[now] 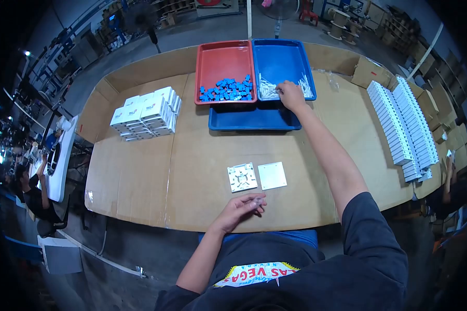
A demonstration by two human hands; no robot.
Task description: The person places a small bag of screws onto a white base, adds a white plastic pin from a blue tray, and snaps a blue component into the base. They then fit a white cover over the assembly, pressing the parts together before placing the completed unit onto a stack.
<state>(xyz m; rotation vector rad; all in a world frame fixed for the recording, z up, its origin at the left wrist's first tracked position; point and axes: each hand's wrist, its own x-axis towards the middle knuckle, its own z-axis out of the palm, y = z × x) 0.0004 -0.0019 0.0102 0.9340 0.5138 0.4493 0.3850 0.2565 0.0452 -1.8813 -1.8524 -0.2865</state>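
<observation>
My right hand [291, 96] reaches over the near edge of the blue tray [279, 54], fingers pinched together among small white stick-like pieces [304, 86]. Close to the table's near edge, my left hand [241, 209] is curled, palm partly up, around a small clear-looking item that I cannot make out. Just beyond it lies an open white plastic box half [242, 178] with moulded clips and a round pattern inside. A flat white cover [272, 175] rests beside it on the right.
A red tray [225, 59] holds blue connector-like pieces [228, 89]. Another blue tray [251, 120] sits in front of both. White boxes are stacked at left [142, 114], with long rows of white boxes [399, 127] at right. A cardboard rim [150, 67] borders the table's far side. People sit at both sides.
</observation>
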